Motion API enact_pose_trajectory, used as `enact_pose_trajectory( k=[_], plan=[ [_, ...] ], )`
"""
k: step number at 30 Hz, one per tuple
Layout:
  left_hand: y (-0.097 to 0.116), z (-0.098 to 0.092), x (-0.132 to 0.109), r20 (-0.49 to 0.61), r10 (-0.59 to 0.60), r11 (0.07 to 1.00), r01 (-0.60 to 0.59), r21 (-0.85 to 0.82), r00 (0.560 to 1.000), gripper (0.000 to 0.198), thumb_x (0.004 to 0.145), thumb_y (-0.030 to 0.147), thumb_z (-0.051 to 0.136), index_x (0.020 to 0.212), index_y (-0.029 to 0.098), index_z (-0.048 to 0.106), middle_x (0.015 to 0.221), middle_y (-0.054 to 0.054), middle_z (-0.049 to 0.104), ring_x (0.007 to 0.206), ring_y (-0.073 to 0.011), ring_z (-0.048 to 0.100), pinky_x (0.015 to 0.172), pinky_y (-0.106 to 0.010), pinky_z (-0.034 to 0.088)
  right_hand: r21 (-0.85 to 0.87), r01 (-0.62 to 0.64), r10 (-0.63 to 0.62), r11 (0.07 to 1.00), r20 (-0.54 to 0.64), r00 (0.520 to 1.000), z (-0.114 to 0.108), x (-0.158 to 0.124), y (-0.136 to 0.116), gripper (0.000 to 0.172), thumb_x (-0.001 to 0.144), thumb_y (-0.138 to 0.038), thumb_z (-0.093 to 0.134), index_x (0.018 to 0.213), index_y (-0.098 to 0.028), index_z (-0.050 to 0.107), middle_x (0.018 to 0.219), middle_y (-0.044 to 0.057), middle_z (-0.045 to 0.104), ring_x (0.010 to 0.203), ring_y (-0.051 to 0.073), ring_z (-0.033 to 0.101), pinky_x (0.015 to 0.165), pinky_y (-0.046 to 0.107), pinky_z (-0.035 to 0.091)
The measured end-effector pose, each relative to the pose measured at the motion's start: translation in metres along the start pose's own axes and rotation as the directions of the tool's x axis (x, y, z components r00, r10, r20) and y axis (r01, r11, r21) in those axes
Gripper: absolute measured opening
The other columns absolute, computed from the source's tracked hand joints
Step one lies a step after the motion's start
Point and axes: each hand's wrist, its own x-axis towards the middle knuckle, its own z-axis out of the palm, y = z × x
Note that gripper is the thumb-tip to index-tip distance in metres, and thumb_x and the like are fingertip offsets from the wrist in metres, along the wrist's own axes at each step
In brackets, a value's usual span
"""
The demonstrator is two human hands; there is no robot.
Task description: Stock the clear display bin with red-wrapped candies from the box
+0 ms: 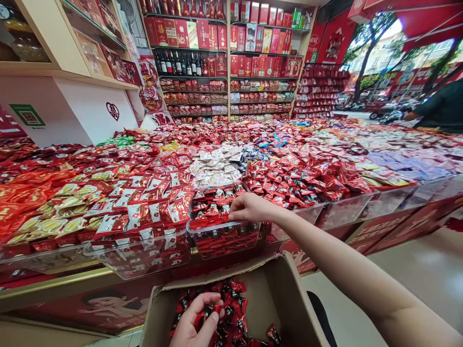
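Note:
My right hand [249, 207] reaches across to a clear plastic bin [224, 230] holding red-and-black wrapped candies [211, 208]. Its fingers are pinched together on a red-wrapped candy at the bin's front right; the fingertips partly hide it. Below, an open cardboard box [298, 294] holds a heap of the same kind of red-and-black candies [235, 313]. Inside the box, my left hand [197, 318] is curled over the heap, with red wrapping showing between thumb and fingers. How many pieces it holds cannot be made out.
Bins of red-and-white packets [144, 207] stand left of the candy bin, with red sweets [285, 178] to the right and white packets [217, 164] behind. Shelves of bottles and boxes [229, 62] line the back. A person in a dark sleeve [443, 106] is at the far right.

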Motion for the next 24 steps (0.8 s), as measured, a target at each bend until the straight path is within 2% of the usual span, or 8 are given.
enact_pose_trajectory(
  k=[3, 8, 11, 13, 15, 18, 20, 24],
  plan=[
    [0.004, 0.003, 0.001, -0.079, -0.017, 0.987, 0.004, -0.16, 0.997, 0.034, 0.056, 0.026, 0.067, 0.088, 0.022, 0.055, 0.087, -0.001, 0.065, 0.086, -0.0221, 0.062, 0.069, -0.027, 0.049, -0.01, -0.003, 0.003, 1.0, 0.021, 1.0, 0.0, 0.0, -0.001, 0.017, 0.067, -0.029, 0.06, 0.068, -0.012, 0.065, 0.056, -0.001, 0.058, 0.052, 0.009, 0.049, 0.049, 0.019, 0.035],
    [0.019, 0.011, 0.001, -0.162, -0.038, 0.967, -0.005, -0.255, 0.986, 0.046, 0.054, 0.032, 0.073, 0.091, 0.02, 0.05, 0.084, -0.002, 0.068, 0.078, -0.0183, 0.063, 0.065, -0.027, 0.053, -0.065, -0.021, 0.025, 0.998, 0.069, 0.997, -0.003, 0.003, -0.003, 0.015, 0.07, -0.027, 0.058, 0.07, -0.014, 0.064, 0.055, 0.0, 0.057, 0.051, 0.01, 0.05, 0.049, 0.021, 0.036],
    [0.029, 0.012, -0.001, -0.135, -0.059, 0.948, 0.013, -0.317, 0.989, 0.043, 0.05, 0.031, 0.076, 0.085, 0.02, 0.053, 0.08, 0.0, 0.069, 0.071, -0.0158, 0.063, 0.062, -0.025, 0.054, -0.161, 0.058, -0.078, 0.985, -0.121, 0.99, -0.003, -0.007, -0.01, 0.013, 0.07, -0.024, 0.059, 0.075, -0.014, 0.064, 0.069, 0.003, 0.061, 0.064, 0.013, 0.053, 0.058, 0.023, 0.039],
    [0.037, 0.012, -0.003, -0.12, -0.05, 0.942, 0.006, -0.335, 0.991, 0.04, 0.051, 0.031, 0.076, 0.083, 0.018, 0.058, 0.083, -0.001, 0.07, 0.069, -0.0151, 0.063, 0.06, -0.024, 0.055, -0.158, 0.124, -0.168, 0.98, -0.305, 0.937, 0.005, -0.02, -0.019, 0.012, 0.073, -0.023, 0.056, 0.079, -0.015, 0.062, 0.077, 0.004, 0.061, 0.071, 0.013, 0.053, 0.064, 0.024, 0.039],
    [0.046, 0.012, -0.003, -0.104, -0.043, 0.946, 0.007, -0.325, 0.994, 0.04, 0.051, 0.031, 0.076, 0.085, 0.017, 0.062, 0.081, -0.001, 0.07, 0.064, -0.0136, 0.062, 0.055, -0.022, 0.054, -0.019, 0.182, -0.178, 0.983, -0.324, 0.929, 0.021, -0.038, -0.029, 0.014, 0.077, -0.026, 0.052, 0.081, -0.016, 0.061, 0.074, 0.003, 0.06, 0.068, 0.012, 0.052, 0.062, 0.023, 0.039],
    [0.055, 0.013, -0.002, -0.048, -0.015, 0.951, -0.001, -0.308, 0.999, 0.038, 0.054, 0.03, 0.076, 0.088, 0.019, 0.062, 0.072, 0.001, 0.069, 0.058, -0.0109, 0.061, 0.051, -0.017, 0.051, 0.308, 0.147, -0.131, 0.94, -0.074, 0.989, 0.056, -0.063, -0.036, 0.022, 0.076, -0.034, 0.054, 0.089, -0.016, 0.06, 0.068, 0.0, 0.058, 0.059, 0.009, 0.05, 0.054, 0.02, 0.039],
    [0.059, 0.014, 0.0, -0.004, 0.012, 0.948, -0.013, -0.318, 1.0, 0.032, 0.056, 0.027, 0.075, 0.084, 0.02, 0.063, 0.07, 0.002, 0.069, 0.059, -0.0096, 0.06, 0.054, -0.015, 0.05, 0.465, 0.06, -0.074, 0.883, 0.012, 0.997, 0.077, -0.073, -0.035, 0.025, 0.073, -0.037, 0.057, 0.086, -0.015, 0.06, 0.063, -0.002, 0.055, 0.054, 0.008, 0.046, 0.049, 0.019, 0.036],
    [0.058, 0.018, 0.001, -0.003, 0.002, 0.944, -0.002, -0.33, 1.0, 0.025, 0.055, 0.026, 0.076, 0.076, 0.018, 0.065, 0.065, 0.003, 0.069, 0.059, -0.0093, 0.06, 0.057, -0.015, 0.049, 0.675, -0.033, 0.086, 0.737, -0.046, 0.995, 0.101, -0.081, -0.027, 0.028, 0.068, -0.041, 0.061, 0.07, -0.013, 0.059, 0.055, -0.004, 0.047, 0.049, 0.006, 0.037, 0.044, 0.018, 0.031]
  ],
)
